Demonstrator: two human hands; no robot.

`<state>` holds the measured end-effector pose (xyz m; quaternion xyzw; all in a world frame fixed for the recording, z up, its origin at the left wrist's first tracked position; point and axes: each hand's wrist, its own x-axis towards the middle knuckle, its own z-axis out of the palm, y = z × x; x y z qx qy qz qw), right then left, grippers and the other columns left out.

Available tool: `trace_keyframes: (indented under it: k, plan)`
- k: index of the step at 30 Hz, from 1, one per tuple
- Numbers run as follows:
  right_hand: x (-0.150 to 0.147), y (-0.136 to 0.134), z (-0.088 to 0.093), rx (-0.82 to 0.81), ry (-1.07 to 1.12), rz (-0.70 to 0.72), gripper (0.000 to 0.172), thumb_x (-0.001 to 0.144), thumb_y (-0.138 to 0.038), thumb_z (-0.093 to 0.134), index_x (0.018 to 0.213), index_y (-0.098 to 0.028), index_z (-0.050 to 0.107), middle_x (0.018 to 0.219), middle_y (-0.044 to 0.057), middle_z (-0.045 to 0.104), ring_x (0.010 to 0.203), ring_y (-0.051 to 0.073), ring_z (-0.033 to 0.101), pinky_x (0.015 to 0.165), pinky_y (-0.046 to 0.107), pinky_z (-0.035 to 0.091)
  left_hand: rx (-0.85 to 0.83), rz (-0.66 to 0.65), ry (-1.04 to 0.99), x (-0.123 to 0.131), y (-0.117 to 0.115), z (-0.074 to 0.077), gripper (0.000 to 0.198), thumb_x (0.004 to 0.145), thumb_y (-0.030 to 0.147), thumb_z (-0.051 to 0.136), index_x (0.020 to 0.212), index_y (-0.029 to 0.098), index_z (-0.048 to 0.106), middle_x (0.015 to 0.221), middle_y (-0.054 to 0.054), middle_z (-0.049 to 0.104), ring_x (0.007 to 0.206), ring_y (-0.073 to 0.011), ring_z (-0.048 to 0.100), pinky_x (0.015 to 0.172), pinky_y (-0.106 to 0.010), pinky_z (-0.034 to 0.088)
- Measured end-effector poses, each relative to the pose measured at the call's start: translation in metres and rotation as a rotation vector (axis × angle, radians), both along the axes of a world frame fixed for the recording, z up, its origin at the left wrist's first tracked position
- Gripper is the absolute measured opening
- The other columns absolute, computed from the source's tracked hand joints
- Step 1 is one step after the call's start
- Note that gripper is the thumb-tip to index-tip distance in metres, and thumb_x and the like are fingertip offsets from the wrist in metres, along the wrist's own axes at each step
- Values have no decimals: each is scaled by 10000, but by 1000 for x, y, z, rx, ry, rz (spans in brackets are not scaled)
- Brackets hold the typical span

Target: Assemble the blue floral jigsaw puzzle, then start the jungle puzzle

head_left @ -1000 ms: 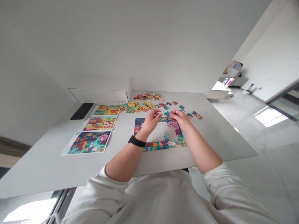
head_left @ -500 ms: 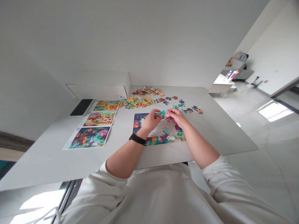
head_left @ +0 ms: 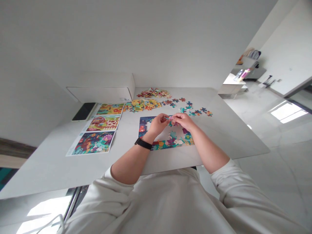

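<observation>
My left hand (head_left: 159,124) and my right hand (head_left: 183,120) nearly meet above the far side of a partly assembled jigsaw puzzle (head_left: 161,145). Pinched in my right fingertips is a small pink-and-teal puzzle piece (head_left: 171,118), mostly covered by the fingers. The left fingers are also closed, at the left side of this piece. Dark blue, leafy and floral pieces form the puzzle's outer edge, around a pale gap in its middle. Inside lies a joined teal and purple cluster (head_left: 172,137), and a white rabbit shows on the near edge.
Loose dark and teal pieces (head_left: 188,106) lie beyond my hands. Farther back are a yellow pile of pieces (head_left: 143,105) and a red-and-cream pile (head_left: 154,93). To the left are a picture sheet (head_left: 94,143), a phone (head_left: 84,111) and a white box (head_left: 97,94).
My hands have come closer together, and the teal piece that showed between them is now mostly hidden by fingers. The view has shifted slightly.
</observation>
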<state>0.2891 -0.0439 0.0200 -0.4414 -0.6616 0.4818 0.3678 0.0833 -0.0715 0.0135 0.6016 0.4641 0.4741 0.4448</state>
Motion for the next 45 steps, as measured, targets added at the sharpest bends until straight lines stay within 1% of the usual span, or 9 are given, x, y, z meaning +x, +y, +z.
trace_keyframes:
  k: [6, 10, 16, 23, 28, 32, 37, 41, 45]
  plan:
    - [2, 0, 6, -58, 73, -38, 649, 751, -888, 742, 919, -261, 755, 827, 27, 771, 676, 196, 643, 583, 310, 499, -42, 45, -80, 2, 4, -3, 336, 814, 434, 886, 886, 211, 646, 668, 13, 688, 574, -133, 619, 557, -244, 446]
    - [3, -1, 7, -34, 75, 2, 592, 725, -771, 847, 971, -240, 764, 932, 41, 801, 781, 196, 687, 634, 287, 521, -71, 73, -122, 3, 5, -2, 366, 858, 491, 856, 861, 209, 624, 690, -7, 720, 588, -144, 668, 574, -250, 498]
    - [4, 0, 4, -19, 79, -27, 535, 726, -712, 869, 956, -240, 768, 847, 16, 766, 715, 177, 645, 597, 275, 515, -71, 76, -84, 2, 5, 0, 342, 947, 480, 791, 844, 202, 622, 714, -28, 737, 592, -149, 697, 578, -252, 530]
    - [5, 0, 8, 37, 56, -53, 535, 760, -739, 835, 970, -247, 810, 933, 60, 811, 850, 237, 710, 672, 321, 577, -78, 68, -113, 3, 7, -7, 303, 990, 446, 747, 867, 198, 621, 767, -33, 745, 627, -146, 723, 599, -242, 543]
    - [6, 0, 9, 72, 47, -72, 528, 768, -743, 829, 944, -246, 816, 933, 66, 813, 875, 241, 716, 728, 335, 588, -106, 70, -142, 4, 5, -4, 291, 1031, 478, 675, 944, 202, 645, 808, -33, 748, 629, -146, 717, 594, -253, 548]
    - [6, 1, 9, 80, 39, -67, 536, 770, -751, 822, 950, -246, 819, 927, 64, 811, 883, 248, 714, 763, 353, 593, -87, 59, -112, 4, 2, -1, 275, 964, 450, 768, 930, 203, 649, 774, -22, 739, 637, -147, 699, 598, -252, 526]
    - [7, 3, 10, 96, 29, -91, 576, 790, -767, 796, 1060, -258, 814, 961, 52, 807, 916, 247, 707, 859, 372, 579, -89, 84, -128, 2, 4, -1, 318, 917, 460, 812, 874, 205, 627, 739, -23, 744, 625, -146, 679, 610, -258, 514]
    - [8, 3, 9, 85, 20, -81, 574, 793, -756, 800, 1097, -269, 791, 888, 29, 755, 852, 229, 667, 772, 340, 553, -66, 152, -161, 1, 6, -1, 339, 910, 477, 820, 865, 203, 626, 723, -19, 734, 601, -142, 670, 598, -259, 513]
    - [9, 1, 10, 81, -10, -46, 529, 808, -775, 783, 894, -255, 744, 799, 16, 691, 753, 204, 615, 681, 316, 524, -50, 152, -178, 1, 5, 1, 339, 910, 463, 826, 861, 202, 616, 710, -7, 720, 587, -136, 671, 584, -248, 507]
